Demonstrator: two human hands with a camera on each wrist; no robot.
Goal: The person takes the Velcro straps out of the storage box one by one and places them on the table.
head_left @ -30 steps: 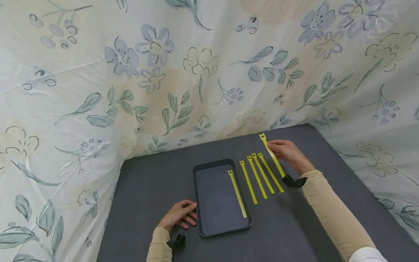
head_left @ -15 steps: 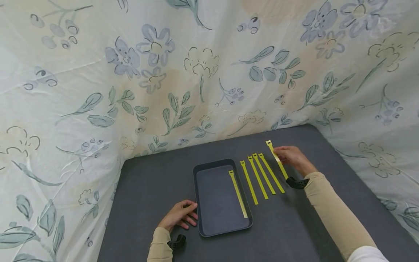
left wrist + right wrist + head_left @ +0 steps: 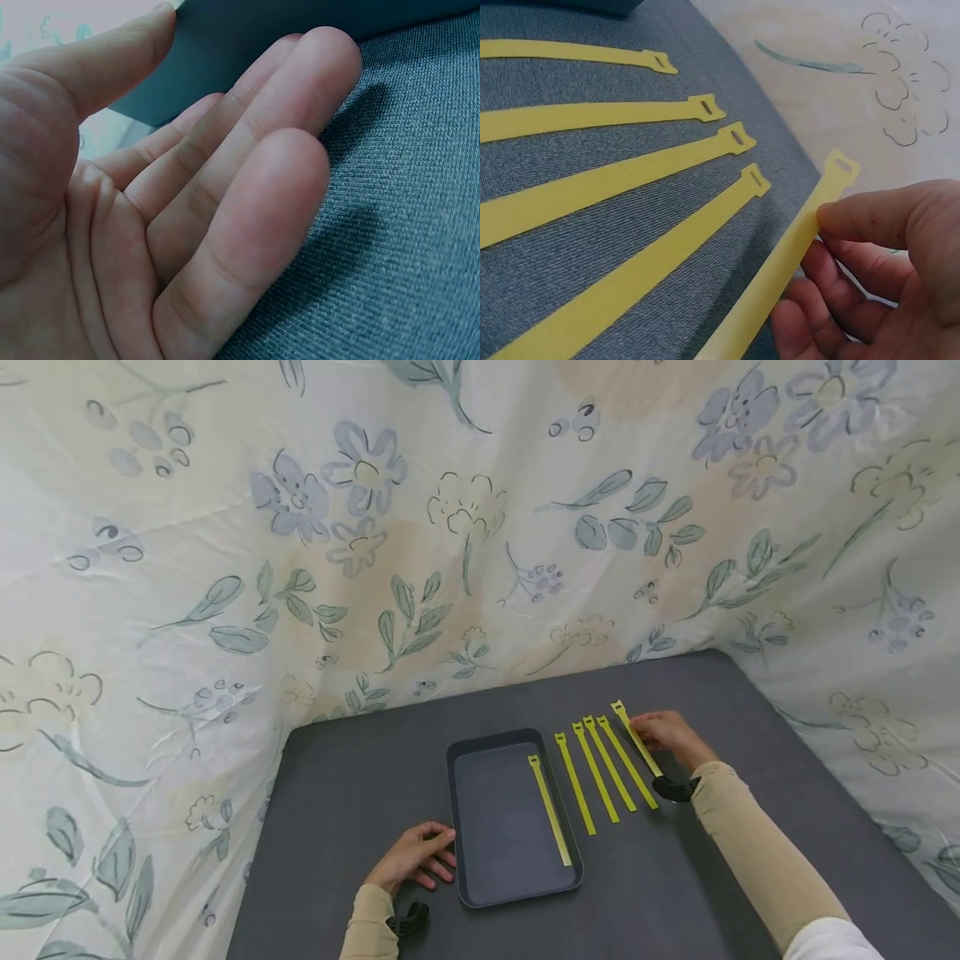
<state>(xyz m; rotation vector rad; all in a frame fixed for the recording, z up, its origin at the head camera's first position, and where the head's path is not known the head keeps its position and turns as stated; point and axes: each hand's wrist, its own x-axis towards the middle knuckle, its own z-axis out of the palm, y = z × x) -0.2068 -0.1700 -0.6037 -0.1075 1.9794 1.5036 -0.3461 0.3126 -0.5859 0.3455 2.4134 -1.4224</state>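
My right hand [image 3: 672, 737] pinches a yellow hook-and-loop cable tie [image 3: 786, 262] between thumb and fingers, near its slotted head. The tie slants over the table, to the right of a row of several more yellow cable ties [image 3: 622, 277] lying flat. Left of that row stands a shallow dark tray [image 3: 454, 793], with one yellow cable tie [image 3: 549, 810] lying lengthwise along its right side. My left hand [image 3: 412, 857] rests at the tray's left side, thumb tip right at the rim. In the left wrist view its fingers [image 3: 270, 202] are loosely bent and hold nothing.
The dark cloth-covered table [image 3: 360, 777] carries the tray and ties. A floral curtain [image 3: 420, 560] hangs behind the table's far edge and along both sides. A black band [image 3: 675, 788] is on the right wrist, another black band [image 3: 408, 920] on the left.
My right hand has come down nearer the table with the pinched cable tie, bringing it close beside the row. The left hand and the tray have stayed in place.
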